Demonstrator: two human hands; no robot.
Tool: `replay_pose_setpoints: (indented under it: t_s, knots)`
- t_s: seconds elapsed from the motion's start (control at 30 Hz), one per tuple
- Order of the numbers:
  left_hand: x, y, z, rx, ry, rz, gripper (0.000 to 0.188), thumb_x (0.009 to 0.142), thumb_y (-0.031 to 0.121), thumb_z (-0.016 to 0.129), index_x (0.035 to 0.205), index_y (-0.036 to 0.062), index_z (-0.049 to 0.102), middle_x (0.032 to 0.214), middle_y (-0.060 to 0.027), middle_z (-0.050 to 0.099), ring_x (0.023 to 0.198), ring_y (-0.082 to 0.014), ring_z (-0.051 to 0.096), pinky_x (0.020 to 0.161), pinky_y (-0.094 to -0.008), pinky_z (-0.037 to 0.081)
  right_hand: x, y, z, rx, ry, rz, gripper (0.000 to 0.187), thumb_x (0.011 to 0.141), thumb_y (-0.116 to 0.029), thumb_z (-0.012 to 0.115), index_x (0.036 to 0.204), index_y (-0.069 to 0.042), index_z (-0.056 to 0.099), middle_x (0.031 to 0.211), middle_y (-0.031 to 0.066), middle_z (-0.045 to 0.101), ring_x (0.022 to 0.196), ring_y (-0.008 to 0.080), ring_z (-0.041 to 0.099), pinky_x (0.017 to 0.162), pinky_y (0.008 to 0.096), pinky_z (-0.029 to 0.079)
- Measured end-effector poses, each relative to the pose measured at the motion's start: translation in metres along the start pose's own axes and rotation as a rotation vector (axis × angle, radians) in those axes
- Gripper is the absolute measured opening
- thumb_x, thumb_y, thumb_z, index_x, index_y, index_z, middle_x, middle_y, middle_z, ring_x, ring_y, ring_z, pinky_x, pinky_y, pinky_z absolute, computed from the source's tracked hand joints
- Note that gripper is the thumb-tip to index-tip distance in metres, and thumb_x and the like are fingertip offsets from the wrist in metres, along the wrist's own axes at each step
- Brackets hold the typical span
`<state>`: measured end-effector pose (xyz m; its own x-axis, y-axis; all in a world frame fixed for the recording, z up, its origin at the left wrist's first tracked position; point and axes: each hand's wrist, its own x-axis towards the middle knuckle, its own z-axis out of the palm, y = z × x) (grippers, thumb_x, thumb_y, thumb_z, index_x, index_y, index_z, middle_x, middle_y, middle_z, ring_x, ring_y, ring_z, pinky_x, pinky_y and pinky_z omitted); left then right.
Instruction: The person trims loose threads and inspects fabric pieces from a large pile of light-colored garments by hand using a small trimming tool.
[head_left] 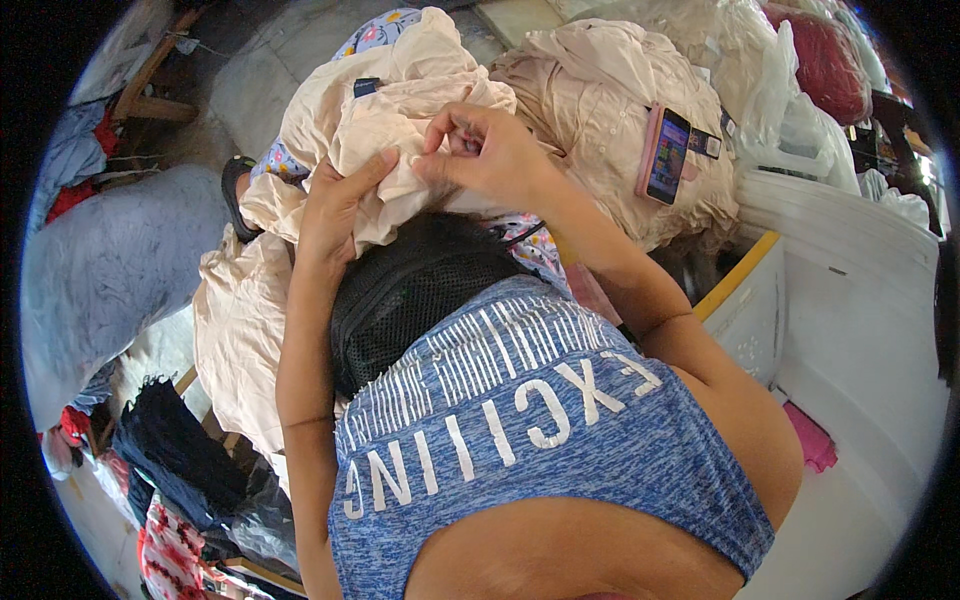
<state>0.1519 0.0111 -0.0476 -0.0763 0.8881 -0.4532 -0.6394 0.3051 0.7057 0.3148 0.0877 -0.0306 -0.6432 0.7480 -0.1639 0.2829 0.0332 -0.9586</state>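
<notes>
A cream garment [400,70] lies bunched over my lap, with a dark label showing near its top. My left hand [335,205] is closed on a fold of this cloth, its thumb lying on top. Just to the right, my right hand [485,150] is held in a pinch beside the same fold, its other fingers curled. Whatever sits between the right thumb and forefinger is too small to make out. Part of the garment hangs down past my left forearm. A black mesh pouch [420,295] rests at my waist, below the hands.
A pile of beige garments [600,90] with dark tags stands at the right, a phone [664,155] lying on it. Beyond are clear plastic bags [790,110]. A white bin [850,290] is on my right. Leftward sit a grey-blue sack [120,270] and black cloth [180,450].
</notes>
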Motion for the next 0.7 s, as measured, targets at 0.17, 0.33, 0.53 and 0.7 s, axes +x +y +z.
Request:
replay_pose_setpoints:
  t_s: [0.17,0.33,0.53,0.7]
  knots:
    - [-0.002,0.001,0.003,0.039,0.039,0.001,0.036,0.078,0.006,0.061,0.111,-0.0025,0.049,0.101,-0.0118,0.058,0.088,-0.0186,0.059,0.075,-0.0296,0.049,-0.004,0.014,-0.007,0.024,0.224,0.036,0.019,0.070,-0.021,0.067,0.079,-0.006,0.059,0.058,0.0049,0.053,0.053,0.0114,0.048,0.050,0.0255,0.039]
    - [-0.001,-0.003,-0.003,-0.001,0.028,-0.012,0.036,0.078,0.007,0.061,0.110,-0.0024,0.049,0.102,-0.0114,0.058,0.088,-0.0181,0.058,0.077,-0.0292,0.049,-0.011,0.091,-0.096,-0.505,0.908,0.168,0.023,0.076,-0.016,0.057,0.096,-0.005,0.056,0.080,0.0176,0.059,0.072,0.0289,0.057,0.066,0.0357,0.044]
    - [0.002,-0.004,-0.001,0.007,0.015,-0.023,0.034,0.078,0.006,0.060,0.110,-0.0024,0.049,0.101,-0.0114,0.058,0.088,-0.0181,0.059,0.076,-0.0292,0.049,-0.040,0.161,-0.149,-0.796,1.029,0.506,0.057,0.078,-0.015,0.051,0.125,0.002,0.025,0.097,0.0276,0.056,0.091,0.0391,0.055,0.080,0.0428,0.041]
    - [0.001,-0.002,0.001,0.007,0.019,-0.025,0.036,0.078,0.005,0.060,0.111,-0.0025,0.047,0.102,-0.0115,0.057,0.089,-0.0186,0.058,0.077,-0.0300,0.049,-0.041,0.166,-0.157,-0.752,0.996,0.684,0.070,0.075,-0.020,0.055,0.129,0.003,0.016,0.096,0.0297,0.055,0.092,0.0410,0.054,0.080,0.0433,0.041]
